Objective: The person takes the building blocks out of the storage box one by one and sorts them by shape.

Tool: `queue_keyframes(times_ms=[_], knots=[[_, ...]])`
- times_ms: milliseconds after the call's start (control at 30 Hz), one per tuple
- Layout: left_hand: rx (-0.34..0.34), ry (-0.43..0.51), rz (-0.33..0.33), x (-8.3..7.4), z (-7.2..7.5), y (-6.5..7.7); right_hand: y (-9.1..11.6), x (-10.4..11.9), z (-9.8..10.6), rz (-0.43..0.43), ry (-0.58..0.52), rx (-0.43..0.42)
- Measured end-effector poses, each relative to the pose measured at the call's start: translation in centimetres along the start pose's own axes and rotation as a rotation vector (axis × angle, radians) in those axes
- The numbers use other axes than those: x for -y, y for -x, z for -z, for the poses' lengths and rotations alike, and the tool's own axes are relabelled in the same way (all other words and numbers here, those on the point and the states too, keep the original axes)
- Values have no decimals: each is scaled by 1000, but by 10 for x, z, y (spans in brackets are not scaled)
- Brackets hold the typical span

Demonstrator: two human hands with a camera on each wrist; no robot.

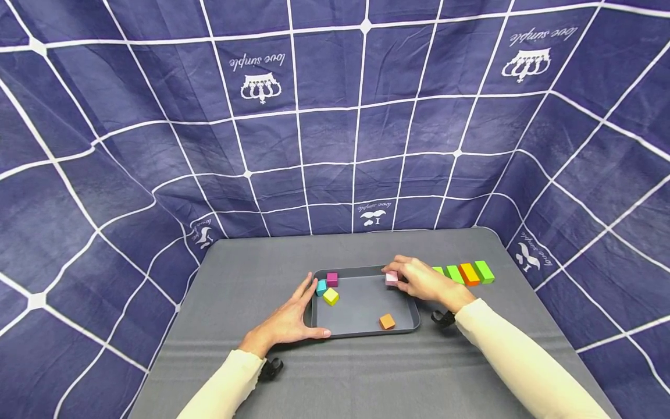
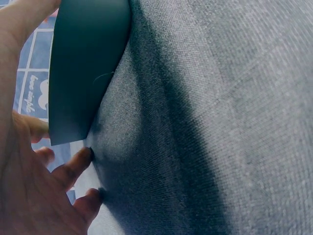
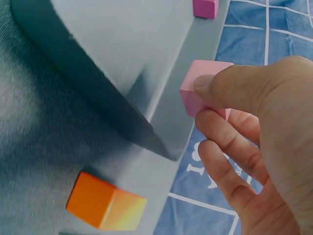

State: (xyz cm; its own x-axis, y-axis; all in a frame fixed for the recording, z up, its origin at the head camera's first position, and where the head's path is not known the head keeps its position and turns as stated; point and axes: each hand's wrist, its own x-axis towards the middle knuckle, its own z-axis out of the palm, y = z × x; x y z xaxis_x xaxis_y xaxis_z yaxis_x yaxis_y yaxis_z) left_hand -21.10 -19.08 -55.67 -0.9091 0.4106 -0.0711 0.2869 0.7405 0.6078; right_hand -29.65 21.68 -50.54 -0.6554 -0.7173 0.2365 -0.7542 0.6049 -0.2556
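My right hand [image 1: 419, 280] pinches a pale pink cube [image 3: 205, 88] between thumb and fingers, at the back right corner of a shallow grey tray [image 1: 366, 334]. In the right wrist view the cube appears above the rim. My left hand [image 1: 288, 317] lies along the tray's left side with fingers spread, its thumb at the front left corner. The left wrist view shows its fingers by the tray's outer wall [image 2: 88, 68]. Inside the tray, a magenta cube [image 1: 332, 279], a cyan cube [image 1: 321, 287] and a yellow cube [image 1: 331, 297] sit at back left; an orange cube [image 1: 387, 322] lies at front right.
Right of the tray, beyond my right hand, stands a row of green blocks [image 1: 484, 272] with an orange-red block [image 1: 469, 274] among them. The grey cloth-covered table [image 1: 251, 262] is bounded by a blue curtain [image 1: 335, 134] with white lines at the back and sides.
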Motion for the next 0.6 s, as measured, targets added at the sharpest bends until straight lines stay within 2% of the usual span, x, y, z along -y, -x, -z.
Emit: queue_keyframes(times_ms=[200, 600], knots=[[8, 1, 19, 0, 1, 1, 8, -2, 10, -5, 1, -6], [7, -2, 16, 2, 1, 0, 31, -12, 26, -42, -4, -14]])
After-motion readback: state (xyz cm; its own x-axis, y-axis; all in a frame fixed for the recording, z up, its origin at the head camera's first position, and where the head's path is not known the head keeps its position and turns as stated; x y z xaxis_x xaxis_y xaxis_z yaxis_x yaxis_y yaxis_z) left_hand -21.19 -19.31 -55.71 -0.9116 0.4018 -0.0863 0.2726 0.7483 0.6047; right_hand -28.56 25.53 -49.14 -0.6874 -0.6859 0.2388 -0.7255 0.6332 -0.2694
